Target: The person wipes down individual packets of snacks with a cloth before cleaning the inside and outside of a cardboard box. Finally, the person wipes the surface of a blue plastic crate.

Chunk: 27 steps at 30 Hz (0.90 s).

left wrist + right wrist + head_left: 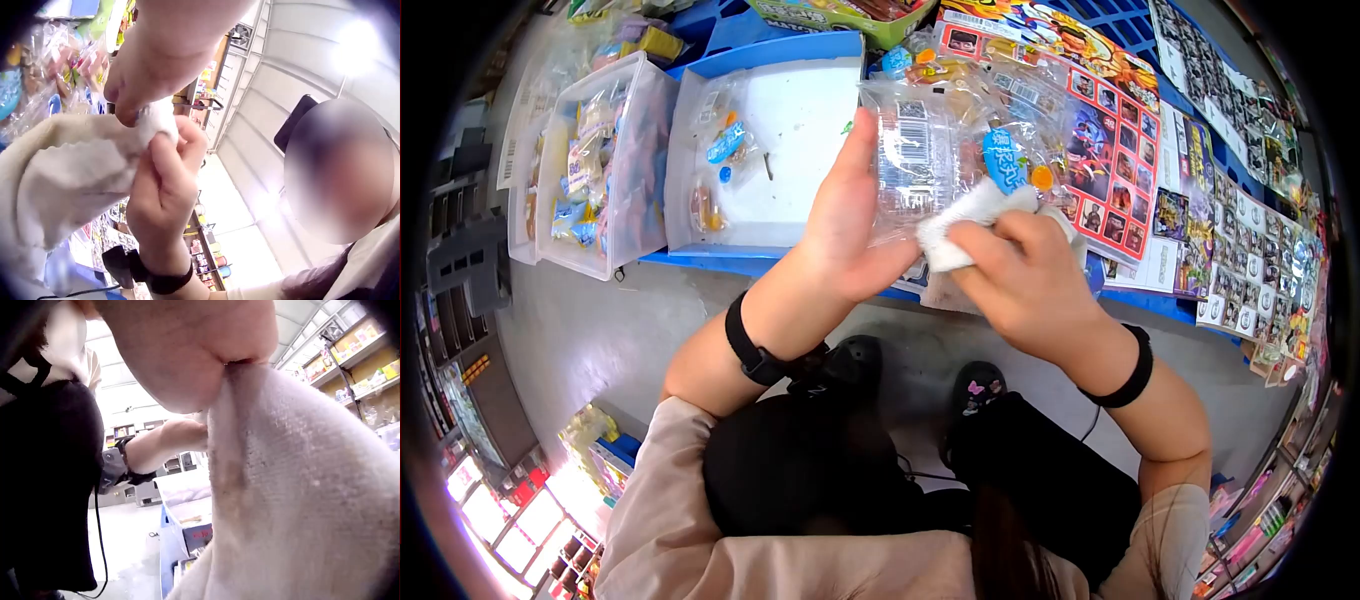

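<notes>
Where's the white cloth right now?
In the head view, the white cloth is just right of centre, gripped by the right hand, beside the left hand.

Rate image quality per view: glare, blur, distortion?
Head: fisheye with black corners, shelves bowed at the edge, windows blown out. Left wrist: ceiling light flares white, face lies under an oval blur. Right wrist: white cloth close up, its weave only soft; floor washed out.

In the head view, your right hand [1030,285] hides part of the white cloth [960,232], and the top edge crops your green box [887,33]. The right wrist view's lower edge cuts off the cloth.
</notes>
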Each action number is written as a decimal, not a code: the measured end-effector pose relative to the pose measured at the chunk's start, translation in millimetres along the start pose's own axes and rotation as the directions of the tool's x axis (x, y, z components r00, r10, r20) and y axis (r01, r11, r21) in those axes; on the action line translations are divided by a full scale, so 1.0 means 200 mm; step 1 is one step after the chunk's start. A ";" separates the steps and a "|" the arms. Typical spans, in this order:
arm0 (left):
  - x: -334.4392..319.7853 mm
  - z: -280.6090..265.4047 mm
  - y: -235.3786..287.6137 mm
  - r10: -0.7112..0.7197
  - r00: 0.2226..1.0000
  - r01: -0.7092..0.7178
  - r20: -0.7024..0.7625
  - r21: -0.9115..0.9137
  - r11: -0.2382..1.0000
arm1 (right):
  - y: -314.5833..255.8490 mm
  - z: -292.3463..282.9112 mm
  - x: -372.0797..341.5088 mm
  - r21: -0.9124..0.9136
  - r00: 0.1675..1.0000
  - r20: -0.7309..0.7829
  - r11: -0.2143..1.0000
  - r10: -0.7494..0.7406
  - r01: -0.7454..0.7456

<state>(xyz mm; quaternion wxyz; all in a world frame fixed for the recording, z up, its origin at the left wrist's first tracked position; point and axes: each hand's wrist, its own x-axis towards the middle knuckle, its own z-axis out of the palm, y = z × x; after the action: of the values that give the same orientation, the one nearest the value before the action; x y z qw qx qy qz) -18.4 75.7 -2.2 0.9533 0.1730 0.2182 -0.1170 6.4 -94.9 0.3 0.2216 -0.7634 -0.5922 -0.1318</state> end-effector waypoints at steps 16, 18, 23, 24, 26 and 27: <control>-0.09 0.02 -0.04 0.265 0.964 -0.202 -0.010 0.621 0.757 | 0.03 -0.02 -0.01 0.708 0.746 0.176 0.444 0.642 -0.549; -0.08 -0.01 -0.01 0.264 0.963 -0.179 -0.056 0.598 0.781 | 0.04 -0.04 0.00 0.848 0.728 0.261 0.210 0.634 -0.487; -0.08 -0.01 0.00 0.046 0.994 -0.072 0.095 0.289 0.955 | 0.01 -0.02 -0.04 0.863 0.710 0.408 0.011 0.574 -0.505; -0.08 0.00 0.00 0.057 0.990 -0.092 0.128 0.289 0.953 | 0.00 0.00 -0.05 0.870 0.736 0.357 0.082 0.575 -0.487; -0.08 0.01 -0.02 0.070 0.984 -0.115 0.161 0.286 0.951 | -0.01 0.00 -0.05 0.870 0.761 0.308 0.155 0.570 -0.468; -0.08 0.02 -0.03 0.073 0.986 -0.119 0.152 0.324 0.938 | -0.01 -0.01 -0.05 0.837 0.769 0.285 0.242 0.572 -0.490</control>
<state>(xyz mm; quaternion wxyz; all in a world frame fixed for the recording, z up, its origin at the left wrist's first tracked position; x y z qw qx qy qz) -33.1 71.2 6.6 0.9278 0.3331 0.1205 -0.1168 2.6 -103.8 -2.8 0.6353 -0.6813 -0.2678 0.2458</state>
